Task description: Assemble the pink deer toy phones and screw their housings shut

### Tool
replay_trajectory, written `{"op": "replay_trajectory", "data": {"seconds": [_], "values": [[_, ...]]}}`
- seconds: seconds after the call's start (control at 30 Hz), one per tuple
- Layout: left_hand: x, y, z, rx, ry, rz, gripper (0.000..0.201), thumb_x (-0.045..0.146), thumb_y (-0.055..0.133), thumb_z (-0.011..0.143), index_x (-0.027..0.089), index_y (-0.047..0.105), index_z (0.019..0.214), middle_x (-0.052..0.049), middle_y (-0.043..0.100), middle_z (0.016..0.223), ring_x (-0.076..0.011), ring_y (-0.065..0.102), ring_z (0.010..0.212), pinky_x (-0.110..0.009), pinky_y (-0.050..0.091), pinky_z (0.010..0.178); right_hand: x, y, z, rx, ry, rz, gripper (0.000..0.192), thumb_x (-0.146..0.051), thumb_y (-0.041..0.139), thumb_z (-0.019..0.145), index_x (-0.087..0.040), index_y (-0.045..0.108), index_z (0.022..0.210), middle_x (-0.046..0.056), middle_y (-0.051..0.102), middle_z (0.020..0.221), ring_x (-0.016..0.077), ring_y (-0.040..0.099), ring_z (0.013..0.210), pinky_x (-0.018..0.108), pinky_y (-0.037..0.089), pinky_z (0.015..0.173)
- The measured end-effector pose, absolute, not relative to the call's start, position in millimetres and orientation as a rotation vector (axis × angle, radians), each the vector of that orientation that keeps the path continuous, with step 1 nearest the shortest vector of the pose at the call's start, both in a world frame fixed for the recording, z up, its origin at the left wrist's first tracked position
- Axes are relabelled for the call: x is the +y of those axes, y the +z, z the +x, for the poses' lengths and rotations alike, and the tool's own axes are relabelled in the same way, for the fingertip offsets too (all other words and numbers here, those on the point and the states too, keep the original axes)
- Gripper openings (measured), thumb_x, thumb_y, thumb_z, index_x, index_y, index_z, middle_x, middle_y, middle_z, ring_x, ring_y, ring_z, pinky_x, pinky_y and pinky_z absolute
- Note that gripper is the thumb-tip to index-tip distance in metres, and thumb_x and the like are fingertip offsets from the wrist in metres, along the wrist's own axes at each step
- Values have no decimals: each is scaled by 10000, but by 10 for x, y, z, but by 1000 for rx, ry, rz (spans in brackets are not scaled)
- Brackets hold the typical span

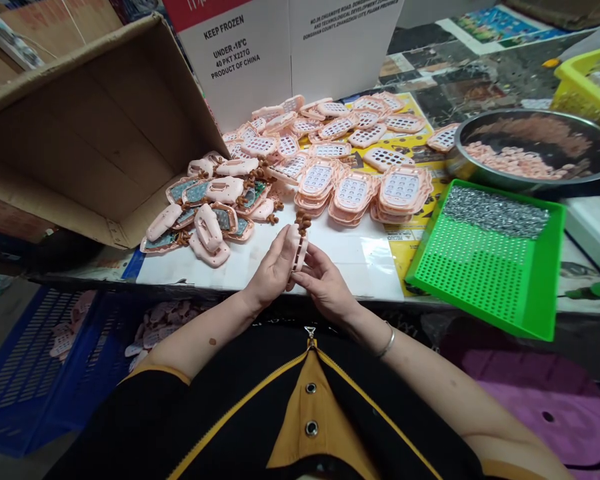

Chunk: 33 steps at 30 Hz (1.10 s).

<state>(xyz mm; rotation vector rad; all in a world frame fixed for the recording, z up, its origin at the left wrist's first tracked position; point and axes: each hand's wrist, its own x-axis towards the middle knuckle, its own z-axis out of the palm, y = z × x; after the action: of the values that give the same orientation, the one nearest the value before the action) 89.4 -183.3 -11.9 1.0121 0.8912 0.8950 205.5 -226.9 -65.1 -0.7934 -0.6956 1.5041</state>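
Note:
My left hand [273,269] and my right hand [321,281] together hold one pink plastic toy-phone shell [298,244] on edge just above the table's front edge. Brown pieces stick out of its top end. To the left lies a heap of assembled pink shells [210,210] with green circuit boards and brown parts. Farther back, stacks of pink keypad fronts [353,190] stand in a row, with several more loose fronts [330,127] spread behind them.
A green perforated tray [485,267] with small metal screws sits at the right. Behind it is a metal bowl [535,143] of pink parts and a yellow basket [587,83]. An open cardboard box [90,133] lies at the left, a blue crate [35,367] below the table.

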Motion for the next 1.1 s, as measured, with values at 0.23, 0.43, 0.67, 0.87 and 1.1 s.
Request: {"op": "replay_trajectory", "data": {"seconds": [0.23,0.43,0.67,0.87,1.1], "values": [[-1844,-106,869,990,912,1351,816,711,660,780,169,576,1384,-129,445,1578,-296,327,1514,-353,219,1242,-2273,-663,2069,-686,1494,-762,665,-382,914,620,-311,596,1200,38,691,1234,202,663,1098,385,552,974],[-1687,-113,747,741,712,1024,712,587,864,632,220,689,1216,-94,688,1302,-271,606,1253,-343,479,1027,-2321,-611,2142,-770,1650,-658,579,-413,907,626,-284,669,1138,11,723,1076,183,671,992,351,545,930],[-1673,-152,756,747,712,751,658,502,955,472,138,771,989,-70,765,906,-155,683,801,-265,534,791,-2351,-600,2178,-1179,1421,-866,585,-694,631,822,-219,654,1164,85,710,1141,256,658,1040,417,510,962],[-1759,-52,827,825,826,798,563,350,953,515,150,752,1002,-25,755,892,-132,671,803,-274,504,838,-2389,-612,2215,-1550,780,-1316,506,-632,452,950,-198,621,1147,123,743,959,250,675,780,367,518,721],[-1738,-37,751,692,661,824,596,360,953,491,150,768,1018,-117,753,1101,-248,700,997,-327,529,869,-2398,-495,2298,-1635,697,-1172,471,-592,374,1001,-204,631,1077,97,749,959,210,681,817,326,507,709]]}}
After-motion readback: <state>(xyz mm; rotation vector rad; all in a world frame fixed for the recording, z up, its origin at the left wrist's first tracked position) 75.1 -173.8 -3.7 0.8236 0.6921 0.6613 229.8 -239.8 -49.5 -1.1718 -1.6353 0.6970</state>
